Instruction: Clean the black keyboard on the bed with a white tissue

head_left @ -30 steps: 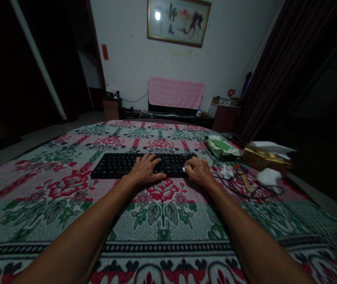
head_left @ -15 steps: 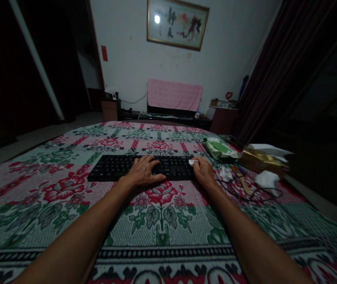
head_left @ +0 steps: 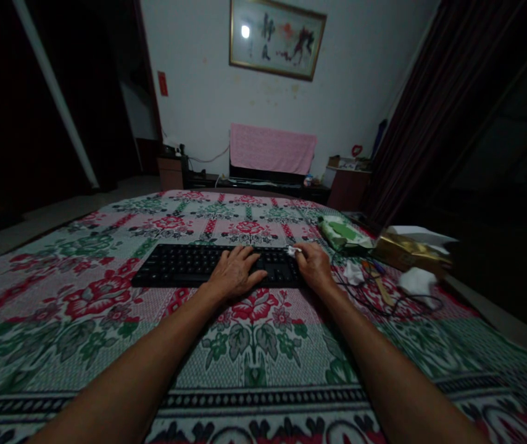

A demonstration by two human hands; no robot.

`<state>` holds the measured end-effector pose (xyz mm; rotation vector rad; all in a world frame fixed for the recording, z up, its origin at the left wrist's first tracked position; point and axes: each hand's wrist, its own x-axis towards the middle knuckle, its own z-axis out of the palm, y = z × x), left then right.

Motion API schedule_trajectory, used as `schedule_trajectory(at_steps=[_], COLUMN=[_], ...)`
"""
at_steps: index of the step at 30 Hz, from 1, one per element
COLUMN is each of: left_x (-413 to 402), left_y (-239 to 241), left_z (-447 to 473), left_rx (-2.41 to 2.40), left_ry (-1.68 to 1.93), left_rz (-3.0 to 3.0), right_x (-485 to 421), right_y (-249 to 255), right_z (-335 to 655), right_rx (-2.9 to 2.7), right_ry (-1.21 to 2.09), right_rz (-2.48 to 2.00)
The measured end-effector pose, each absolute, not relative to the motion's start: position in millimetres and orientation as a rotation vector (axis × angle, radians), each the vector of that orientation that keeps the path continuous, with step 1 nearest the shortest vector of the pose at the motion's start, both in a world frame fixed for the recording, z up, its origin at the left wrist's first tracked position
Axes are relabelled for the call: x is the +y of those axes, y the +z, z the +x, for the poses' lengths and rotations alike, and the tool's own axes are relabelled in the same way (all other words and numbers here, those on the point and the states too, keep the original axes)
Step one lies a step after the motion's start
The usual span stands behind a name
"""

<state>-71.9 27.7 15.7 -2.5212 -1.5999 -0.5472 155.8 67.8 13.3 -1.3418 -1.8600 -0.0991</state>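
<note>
A black keyboard [head_left: 175, 266] lies flat on a flowered cloth [head_left: 161, 364] in front of me. My left hand [head_left: 236, 271] rests on its middle-right part, fingers spread over the keys and thumb out to the right. At the keyboard's right end is my right hand [head_left: 313, 264], closed on a small crumpled white tissue [head_left: 294, 251] that pokes out at the fingertips and touches the upper right keys. The right hand hides the keyboard's far right corner.
Right of my right hand lie a crumpled tissue [head_left: 353, 272], a brush [head_left: 384, 290] with a wooden handle, a dark cable [head_left: 360, 299] and a larger white wad [head_left: 417, 282]. Behind them are a green wipes pack [head_left: 344, 234] and a gold tissue box [head_left: 405, 250].
My left hand has slid a little to the right along the keyboard. The right hand has shifted slightly left with the tissue, and the keyboard's left end has moved slightly left and nearer.
</note>
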Motion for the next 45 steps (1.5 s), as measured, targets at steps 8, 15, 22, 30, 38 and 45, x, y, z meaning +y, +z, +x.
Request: schedule_trajectory(at_steps=[8,15,22,30,38,45], left_x=[26.3,25.3,27.4,26.5,25.5,26.2], left_y=[13.7,14.0,11.7,13.4,14.4,13.1], left_z=[-70.5,-69.8,-70.3,-70.3,-70.1,-70.3], left_rx=[-1.607,-1.599,-1.611,-1.616,-1.603,-1.582], left_ry=[-0.53,-0.525,-0.529,-0.518,-0.512,-0.534], left_rz=[-2.517,-2.501,-2.509,-2.531,-2.52,-2.522], right_x=[89.1,96.3,76.1,59.9,66.0,55.5], right_y=[29.6,31.7,37.7,50.6,42.4,50.5], right_z=[143.5,136.8,146.9,158.7,163.0,158.3], right_rx=[-2.03,-2.2,-2.34,-2.423,-2.391,-2.439], right_ry=[-0.119,-0.153,-0.122,0.109,0.019,0.119], right_rz=[-1.52,-1.598,-1.485,-1.444,-1.372,-1.433])
